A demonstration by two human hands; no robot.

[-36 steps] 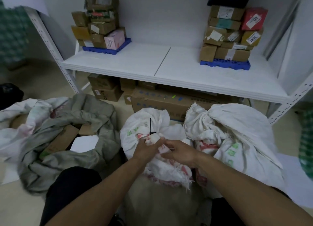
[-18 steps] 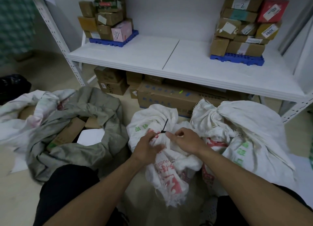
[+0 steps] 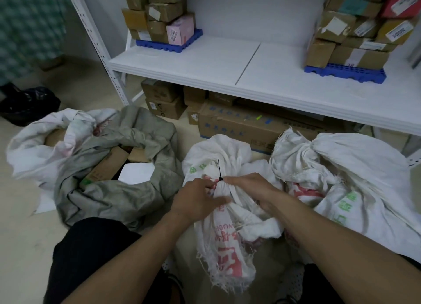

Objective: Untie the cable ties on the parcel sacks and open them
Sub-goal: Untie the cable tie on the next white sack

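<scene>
Down on the floor, both hands' grip is clamped on the white sack's (image 3: 227,235) bunched neck: left hand (image 3: 196,198), right hand (image 3: 248,189), black cable tie (image 3: 219,173) between them.

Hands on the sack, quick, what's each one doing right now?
Left hand: grips the bunched neck of the white sack below the cable tie.
Right hand: fingertips at the tie's head; pinch unclear.

Cable tie (image 3: 220,178) band hidden in bunched sack neck (image 3: 224,190); lock perhaps pinched.
</scene>
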